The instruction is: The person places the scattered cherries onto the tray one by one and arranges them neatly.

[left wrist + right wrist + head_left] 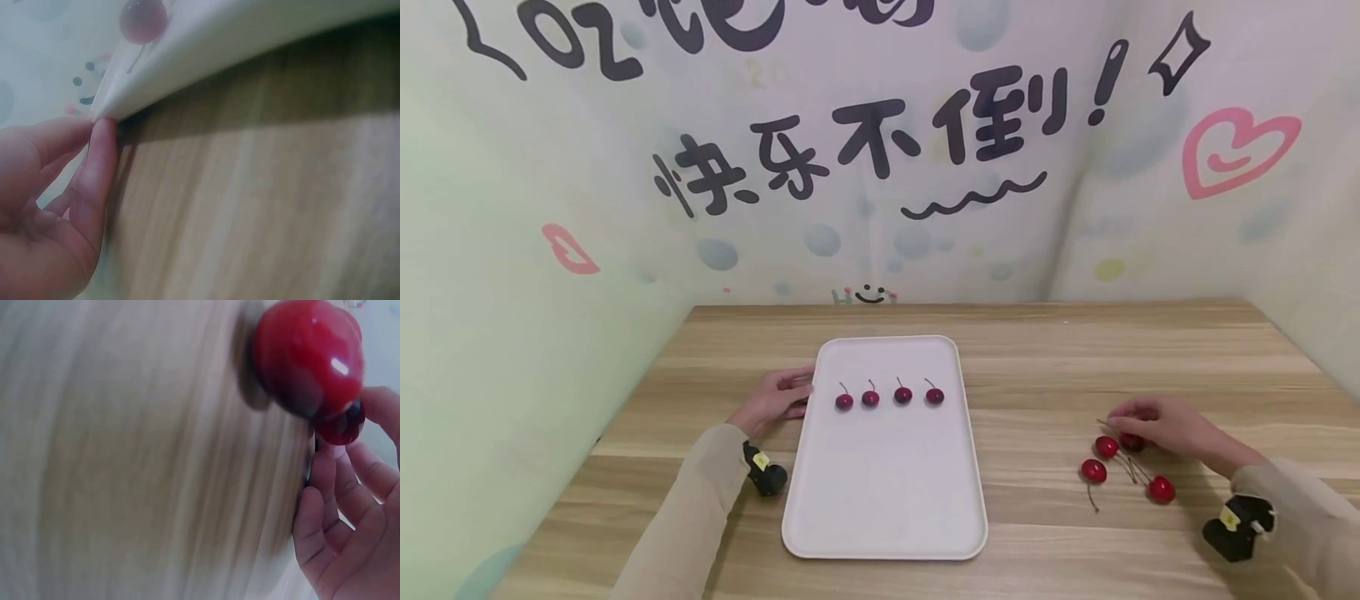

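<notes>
A white rectangular tray (883, 492) lies on the table, with several red cherries (903, 396) in a row across its upper part, stems up. My left hand (777, 395) is at the tray's left edge; in the left wrist view its thumb and finger pinch the rim (162, 87). Over at the right, my right hand (1168, 427) bends its fingers round a dark cherry (345, 427), partly hidden by another cherry (309, 356) in the right wrist view. Close to that hand lie three more loose cherries with stems, one of them a bright cherry (1161, 489).
The wooden table (1037, 358) runs back to a printed cloth (865, 242) with dark lettering and a pink heart. Bare wood lies between the tray and the loose cherries. A black device (765, 471) is strapped to the left wrist, another device (1236, 529) to the right.
</notes>
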The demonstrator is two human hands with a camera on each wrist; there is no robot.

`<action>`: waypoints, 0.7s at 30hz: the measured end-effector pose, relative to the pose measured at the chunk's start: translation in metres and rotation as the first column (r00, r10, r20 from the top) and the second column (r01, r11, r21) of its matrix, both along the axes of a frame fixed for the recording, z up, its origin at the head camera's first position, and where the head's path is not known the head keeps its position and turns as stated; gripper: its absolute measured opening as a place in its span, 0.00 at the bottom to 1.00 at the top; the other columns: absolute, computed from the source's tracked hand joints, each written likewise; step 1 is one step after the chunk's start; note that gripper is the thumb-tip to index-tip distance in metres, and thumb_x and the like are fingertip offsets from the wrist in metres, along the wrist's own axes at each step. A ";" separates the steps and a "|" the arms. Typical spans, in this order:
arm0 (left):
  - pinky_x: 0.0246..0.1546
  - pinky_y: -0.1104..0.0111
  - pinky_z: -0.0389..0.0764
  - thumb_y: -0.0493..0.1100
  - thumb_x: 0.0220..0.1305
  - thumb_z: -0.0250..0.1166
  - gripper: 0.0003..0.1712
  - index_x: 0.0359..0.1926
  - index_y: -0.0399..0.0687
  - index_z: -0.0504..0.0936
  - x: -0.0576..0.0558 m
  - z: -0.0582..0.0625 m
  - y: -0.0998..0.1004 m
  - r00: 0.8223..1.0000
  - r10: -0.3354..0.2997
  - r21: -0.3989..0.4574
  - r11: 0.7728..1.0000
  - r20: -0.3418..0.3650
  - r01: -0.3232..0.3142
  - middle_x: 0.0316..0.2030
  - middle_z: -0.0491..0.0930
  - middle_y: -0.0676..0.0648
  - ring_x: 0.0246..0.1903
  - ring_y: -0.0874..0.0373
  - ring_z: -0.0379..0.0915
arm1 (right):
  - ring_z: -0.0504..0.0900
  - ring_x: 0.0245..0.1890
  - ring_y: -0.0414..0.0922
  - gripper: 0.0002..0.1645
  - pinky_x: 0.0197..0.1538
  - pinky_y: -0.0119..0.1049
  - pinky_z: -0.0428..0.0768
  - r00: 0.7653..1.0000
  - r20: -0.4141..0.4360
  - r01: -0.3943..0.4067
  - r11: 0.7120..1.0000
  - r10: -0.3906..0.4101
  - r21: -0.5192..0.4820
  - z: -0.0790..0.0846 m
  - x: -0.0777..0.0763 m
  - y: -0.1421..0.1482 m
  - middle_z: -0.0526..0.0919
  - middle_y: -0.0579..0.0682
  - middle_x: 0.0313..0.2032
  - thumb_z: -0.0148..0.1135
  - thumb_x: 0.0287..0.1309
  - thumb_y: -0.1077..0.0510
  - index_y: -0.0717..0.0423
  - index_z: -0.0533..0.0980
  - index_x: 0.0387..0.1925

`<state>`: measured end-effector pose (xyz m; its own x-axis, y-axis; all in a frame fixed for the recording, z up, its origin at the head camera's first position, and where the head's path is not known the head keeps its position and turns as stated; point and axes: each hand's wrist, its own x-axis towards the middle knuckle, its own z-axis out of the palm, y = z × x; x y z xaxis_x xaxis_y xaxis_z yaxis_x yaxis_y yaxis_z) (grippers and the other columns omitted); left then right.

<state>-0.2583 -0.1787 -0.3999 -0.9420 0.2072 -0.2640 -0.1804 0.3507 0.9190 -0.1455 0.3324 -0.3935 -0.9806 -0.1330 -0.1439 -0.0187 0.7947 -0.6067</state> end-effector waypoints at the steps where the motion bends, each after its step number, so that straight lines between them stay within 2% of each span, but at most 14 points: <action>1: 0.33 0.71 0.80 0.36 0.61 0.55 0.25 0.60 0.40 0.64 0.000 0.000 0.000 1.000 0.003 0.000 1.000 0.003 -0.003 0.50 0.70 0.33 0.33 0.60 0.76 | 0.71 0.27 0.39 0.20 0.27 0.29 0.71 1.000 -0.001 -0.002 1.000 0.002 0.001 0.000 -0.001 -0.001 0.78 0.47 0.28 0.57 0.56 0.48 0.61 0.77 0.38; 11: 0.33 0.72 0.80 0.36 0.62 0.54 0.25 0.60 0.39 0.64 0.000 -0.002 0.000 1.000 0.009 0.006 1.000 0.024 -0.009 0.49 0.70 0.35 0.33 0.61 0.74 | 0.69 0.26 0.40 0.16 0.27 0.29 0.69 1.000 -0.006 -0.017 0.999 0.017 0.031 0.003 -0.002 -0.008 0.76 0.45 0.25 0.61 0.51 0.49 0.58 0.77 0.32; 21: 0.34 0.71 0.80 0.37 0.62 0.54 0.25 0.60 0.40 0.64 0.000 -0.001 0.000 0.999 0.010 0.008 1.000 0.031 -0.010 0.50 0.69 0.35 0.33 0.60 0.75 | 0.69 0.26 0.41 0.13 0.26 0.29 0.70 0.999 -0.021 -0.028 0.998 0.029 0.054 0.003 -0.004 -0.010 0.75 0.46 0.25 0.63 0.49 0.53 0.59 0.77 0.30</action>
